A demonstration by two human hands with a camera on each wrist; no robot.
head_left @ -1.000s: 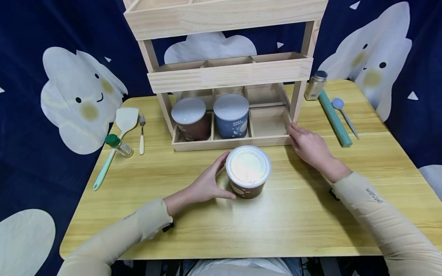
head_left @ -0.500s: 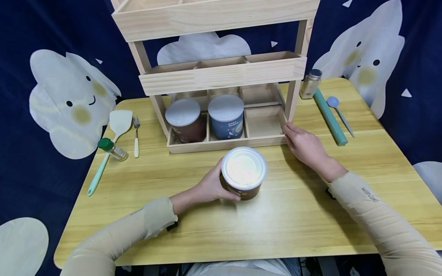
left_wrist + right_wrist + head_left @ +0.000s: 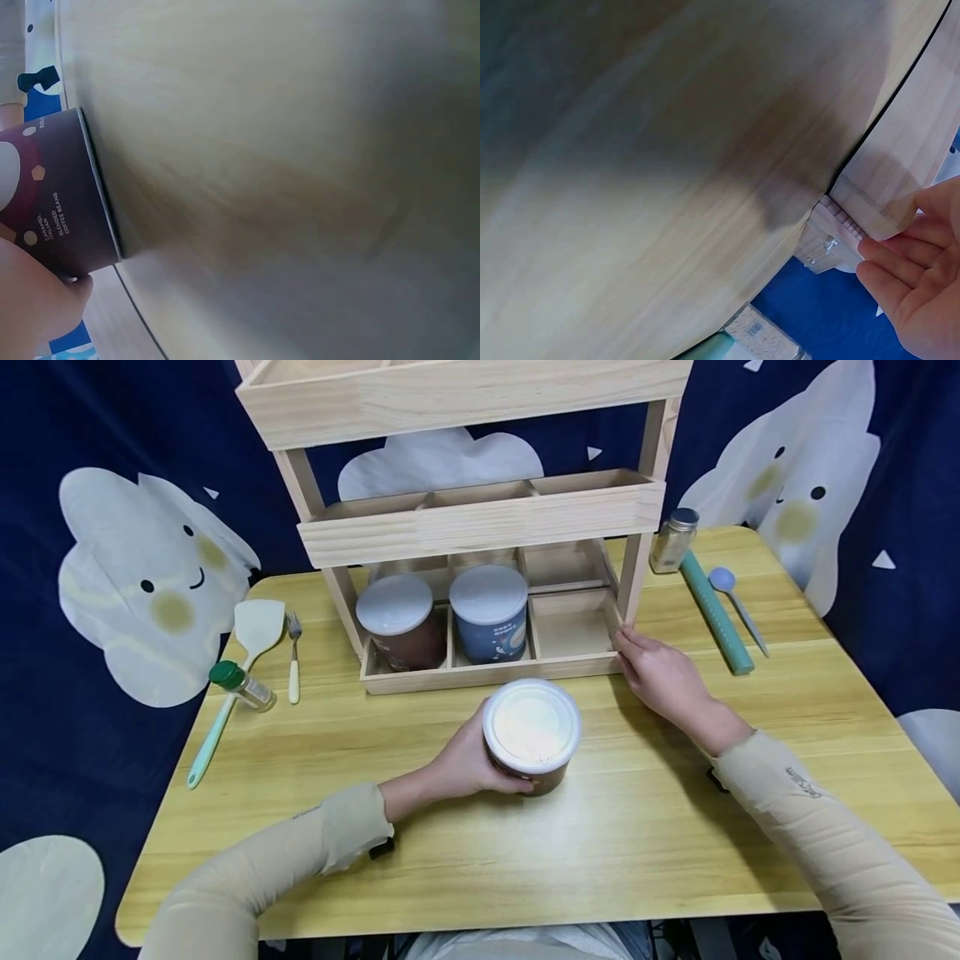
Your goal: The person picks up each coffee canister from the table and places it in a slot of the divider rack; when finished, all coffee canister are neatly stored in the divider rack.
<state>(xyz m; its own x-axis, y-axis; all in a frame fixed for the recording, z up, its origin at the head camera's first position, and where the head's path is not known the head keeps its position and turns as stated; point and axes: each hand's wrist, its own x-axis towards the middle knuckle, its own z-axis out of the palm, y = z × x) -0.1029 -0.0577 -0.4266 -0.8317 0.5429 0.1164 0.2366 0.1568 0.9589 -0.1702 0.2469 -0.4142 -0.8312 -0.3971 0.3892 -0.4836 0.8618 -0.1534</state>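
My left hand (image 3: 467,762) grips a brown tub (image 3: 546,779) with a white lid in front of the rack, the thumb along its near side. "Coffee beans" is printed on the tub's wall in the left wrist view, where its base is right at the tabletop. My right hand (image 3: 660,681) holds the lower right front corner of the wooden rack (image 3: 491,675); in the right wrist view, its thumb lies on the front board and its fingers on the side. Inside the bottom tier, another brown tub (image 3: 408,647) fills the left front compartment and a blue tub (image 3: 491,639) the middle one.
On the left lie a white spatula (image 3: 258,623), a fork (image 3: 294,668) and a green-capped spice jar (image 3: 251,690) across the spatula's handle. Right of the rack are a silver-capped jar (image 3: 673,545), a long teal box (image 3: 716,612) and a blue spoon (image 3: 723,580). Upper tiers overhang the tubs.
My left hand has come in against the brown tub and wrapped its fingers and thumb round it. My right hand stays on the rack's corner. The head view has shifted slightly.
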